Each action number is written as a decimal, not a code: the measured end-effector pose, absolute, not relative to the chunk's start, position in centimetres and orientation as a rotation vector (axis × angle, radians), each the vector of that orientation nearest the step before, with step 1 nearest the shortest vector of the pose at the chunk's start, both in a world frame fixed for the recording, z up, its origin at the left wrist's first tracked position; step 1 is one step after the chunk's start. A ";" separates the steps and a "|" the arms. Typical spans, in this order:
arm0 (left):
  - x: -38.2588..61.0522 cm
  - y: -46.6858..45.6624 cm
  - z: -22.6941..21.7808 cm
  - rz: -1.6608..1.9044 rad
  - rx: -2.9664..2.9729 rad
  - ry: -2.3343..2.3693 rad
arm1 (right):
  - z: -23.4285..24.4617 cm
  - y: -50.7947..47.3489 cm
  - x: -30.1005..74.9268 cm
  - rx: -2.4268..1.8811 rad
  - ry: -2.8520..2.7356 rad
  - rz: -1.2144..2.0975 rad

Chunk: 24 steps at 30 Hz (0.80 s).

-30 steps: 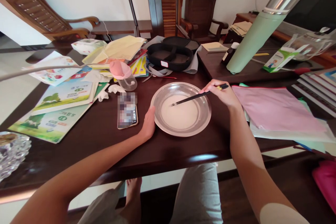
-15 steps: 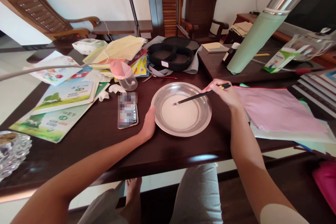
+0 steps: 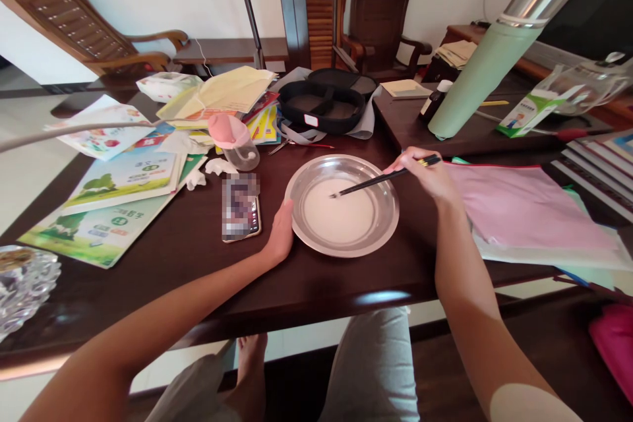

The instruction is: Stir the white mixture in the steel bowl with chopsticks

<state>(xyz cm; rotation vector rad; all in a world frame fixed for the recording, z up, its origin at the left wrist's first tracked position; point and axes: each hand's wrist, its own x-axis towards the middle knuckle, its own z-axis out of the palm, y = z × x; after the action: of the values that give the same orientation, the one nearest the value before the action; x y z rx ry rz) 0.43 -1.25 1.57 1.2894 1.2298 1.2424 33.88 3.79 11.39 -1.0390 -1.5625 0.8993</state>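
Note:
A round, shallow metal bowl [image 3: 342,248] rests on the dark table, with a smooth, milky white layer [image 3: 336,221] across its bottom; whether this is liquid or powder I cannot tell. My left hand [image 3: 281,235] holds the bowl's left side at the rim, its fingers partly hidden against the wall. Over the far right rim, my right hand [image 3: 420,170] grips black chopsticks [image 3: 373,180] with gold bands near the top. Their tips slant down to the left and meet the white layer. A phone [image 3: 241,208] lies left of the bowl.
A pink-lidded cup [image 3: 237,142] and crumpled tissues stand beyond the phone. Books [image 3: 106,231] lie at left near a glass dish [image 3: 30,287]. An open black case [image 3: 321,105] sits behind the bowl. To the right are a pink folder [image 3: 524,204] and a tall green thermos [image 3: 487,72].
The chopstick tips have shifted slightly right and up within the bowl, and my right hand has moved a little to the right. My left hand and the bowl stay put.

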 end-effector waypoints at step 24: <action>0.3 -1.1 1.3 1.233 1.300 1.271 | 11.3 3.7 33.2 -1.018 -1.682 0.976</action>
<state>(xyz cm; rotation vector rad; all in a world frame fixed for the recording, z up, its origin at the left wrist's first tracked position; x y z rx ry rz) 0.32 -1.10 1.26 1.3000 1.2715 1.2327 33.18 3.69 11.28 -1.0184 -1.6816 0.9758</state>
